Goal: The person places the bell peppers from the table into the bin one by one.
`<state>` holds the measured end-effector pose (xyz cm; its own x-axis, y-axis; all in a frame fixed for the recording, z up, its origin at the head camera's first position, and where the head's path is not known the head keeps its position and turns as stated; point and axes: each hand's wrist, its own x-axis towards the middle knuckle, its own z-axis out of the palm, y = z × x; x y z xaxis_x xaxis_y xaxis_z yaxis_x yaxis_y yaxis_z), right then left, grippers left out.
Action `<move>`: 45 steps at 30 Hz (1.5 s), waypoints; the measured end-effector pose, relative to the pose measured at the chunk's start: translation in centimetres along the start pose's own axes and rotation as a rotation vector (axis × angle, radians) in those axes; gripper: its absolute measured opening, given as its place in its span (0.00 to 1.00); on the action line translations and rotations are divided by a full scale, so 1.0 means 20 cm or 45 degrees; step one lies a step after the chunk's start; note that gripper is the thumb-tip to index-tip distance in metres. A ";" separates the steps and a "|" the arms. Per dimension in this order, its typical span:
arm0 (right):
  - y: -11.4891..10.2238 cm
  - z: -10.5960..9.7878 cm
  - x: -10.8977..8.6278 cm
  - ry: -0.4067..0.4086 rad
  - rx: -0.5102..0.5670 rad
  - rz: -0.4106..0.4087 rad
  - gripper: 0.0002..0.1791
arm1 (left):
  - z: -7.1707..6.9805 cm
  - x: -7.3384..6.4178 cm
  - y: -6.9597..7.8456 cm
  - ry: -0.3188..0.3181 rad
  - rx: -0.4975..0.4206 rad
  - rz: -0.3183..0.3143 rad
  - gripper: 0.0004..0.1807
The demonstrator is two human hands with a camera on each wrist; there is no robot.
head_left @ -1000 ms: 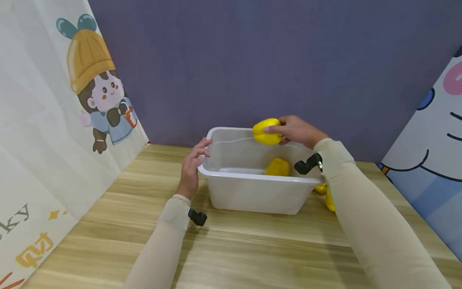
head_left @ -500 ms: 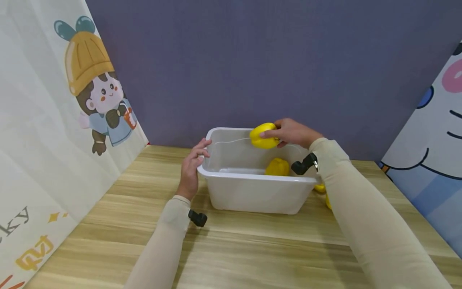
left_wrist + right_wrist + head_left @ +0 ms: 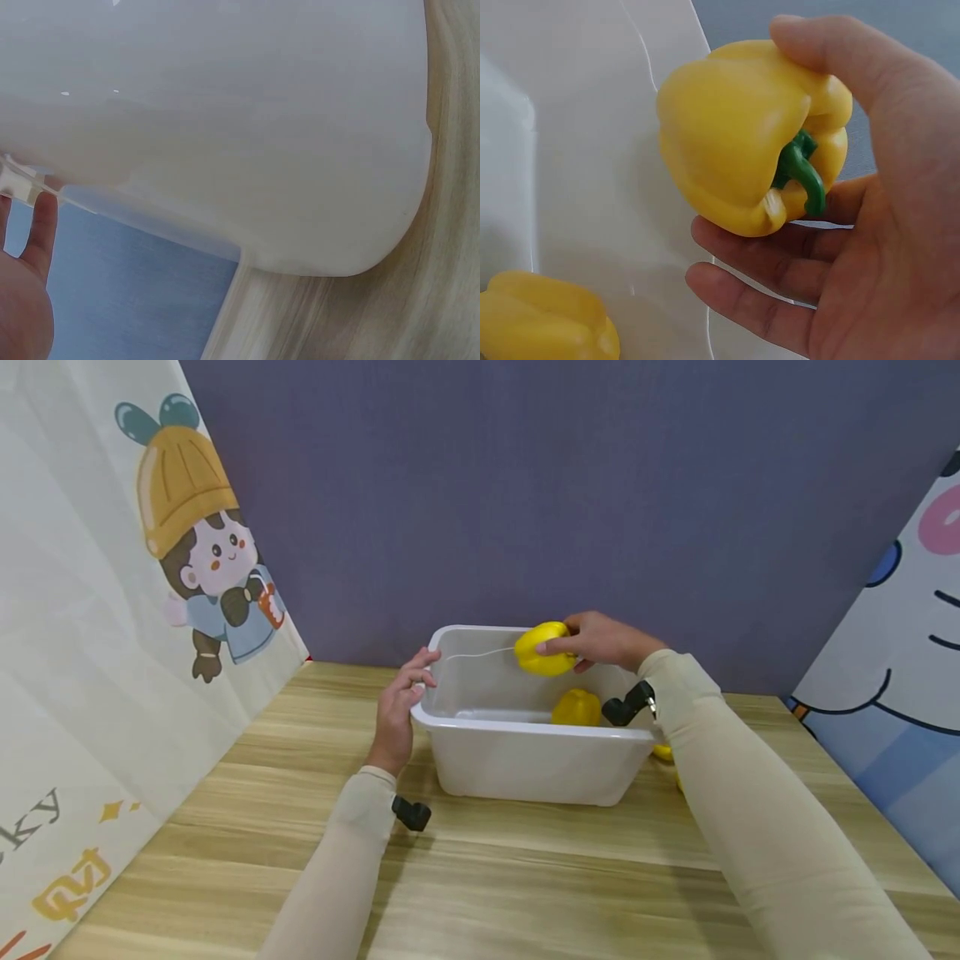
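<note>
A yellow bell pepper point(image 3: 543, 649) with a green stem is pinched between thumb and fingers of my right hand point(image 3: 606, 641), over the back part of a white plastic bin point(image 3: 525, 764). In the right wrist view, the stem side of this pepper point(image 3: 742, 135) faces my palm, and two fingers extend beneath it. A second yellow bell pepper point(image 3: 576, 707) lies inside the bin, toward the right. My left hand point(image 3: 396, 714) holds the bin's left rim, its fingertips over the edge; the left wrist view shows mostly the bin's outer wall point(image 3: 225, 112).
More yellow things point(image 3: 663, 752) stand on the wooden table point(image 3: 495, 885) right of the bin, mostly hidden by the right forearm. A dark wall point(image 3: 525, 485) rises behind the bin. Printed cartoon panels point(image 3: 67, 610) flank the table.
My right hand has moved left and slightly down with the bell pepper, over the bin. The left hand, the bin and the pepper inside it stay in place.
</note>
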<state>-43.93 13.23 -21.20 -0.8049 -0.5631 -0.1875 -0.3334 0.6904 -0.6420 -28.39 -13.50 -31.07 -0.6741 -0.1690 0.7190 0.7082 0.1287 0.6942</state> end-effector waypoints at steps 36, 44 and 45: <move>0.00 0.05 0.01 -0.158 -0.162 -0.007 0.39 | -0.01 0.01 0.02 -0.053 0.045 0.062 0.11; 0.00 0.05 0.01 -0.163 -0.172 -0.015 0.37 | -0.01 0.01 0.02 -0.073 0.051 0.099 0.11; 0.00 0.05 0.01 -0.158 -0.170 -0.016 0.37 | -0.01 0.01 0.02 -0.071 0.049 0.098 0.11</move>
<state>-43.58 12.66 -22.00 -0.7363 -0.6179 -0.2757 -0.4120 0.7326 -0.5418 -28.24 -13.76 -30.67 -0.6297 -0.1024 0.7701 0.7504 0.1766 0.6370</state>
